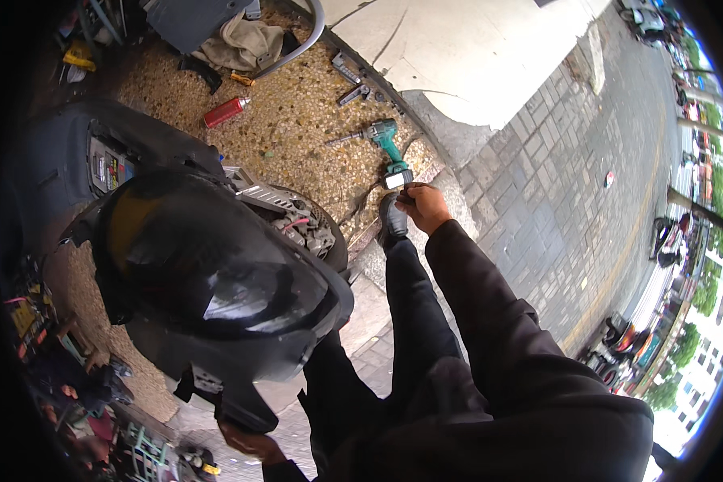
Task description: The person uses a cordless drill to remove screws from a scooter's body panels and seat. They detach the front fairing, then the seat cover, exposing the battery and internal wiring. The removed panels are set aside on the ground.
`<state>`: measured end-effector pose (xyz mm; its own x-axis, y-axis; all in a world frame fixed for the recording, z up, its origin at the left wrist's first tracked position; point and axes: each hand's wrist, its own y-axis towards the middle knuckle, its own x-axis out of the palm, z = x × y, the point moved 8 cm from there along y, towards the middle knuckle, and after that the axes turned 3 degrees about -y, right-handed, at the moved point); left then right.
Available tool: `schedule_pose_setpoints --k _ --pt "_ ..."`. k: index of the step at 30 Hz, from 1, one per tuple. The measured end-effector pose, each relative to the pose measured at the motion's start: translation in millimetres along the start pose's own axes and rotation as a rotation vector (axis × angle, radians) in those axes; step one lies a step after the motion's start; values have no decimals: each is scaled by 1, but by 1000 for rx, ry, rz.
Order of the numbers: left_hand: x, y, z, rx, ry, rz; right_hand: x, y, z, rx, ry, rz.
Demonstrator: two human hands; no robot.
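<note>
A black scooter's large glossy rear body [217, 265] fills the left and middle, with a black fender-like flap [249, 406] at its near end. My left hand [247, 442] is closed at the lower edge of that flap, its fingertips partly hidden behind it. My right hand [424, 207] reaches forward with the fingers pinched together. A small dark bit shows at its fingertips, too small to name. Just beyond them a green cordless drill [387, 145] with a long bit lies on the pebbled floor, its battery close to my fingers. My black shoe [394, 217] stands beside this hand.
A red spray can [226, 112], an orange-handled tool [242, 79], dark metal parts [353, 94] and a beige cloth [245, 44] lie farther off. The scooter's wheel [335, 241] and uncovered mechanical parts face my legs. Brick paving [522, 177] runs to the right.
</note>
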<state>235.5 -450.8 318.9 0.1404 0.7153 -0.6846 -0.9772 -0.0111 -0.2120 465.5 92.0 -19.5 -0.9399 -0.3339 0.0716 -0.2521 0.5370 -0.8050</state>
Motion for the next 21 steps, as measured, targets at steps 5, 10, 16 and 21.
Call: schedule_pose_setpoints --k 5,10,16,21 --pt "9 -15 10 126 419 179 28 168 -73 -380 -587 -205" --pt "35 -16 31 152 615 212 41 285 -96 25 -34 56" --pt "41 -8 45 123 700 246 40 389 -80 31 -45 120" --pt "36 -10 48 91 697 274 28 445 -80 -78 118 172"
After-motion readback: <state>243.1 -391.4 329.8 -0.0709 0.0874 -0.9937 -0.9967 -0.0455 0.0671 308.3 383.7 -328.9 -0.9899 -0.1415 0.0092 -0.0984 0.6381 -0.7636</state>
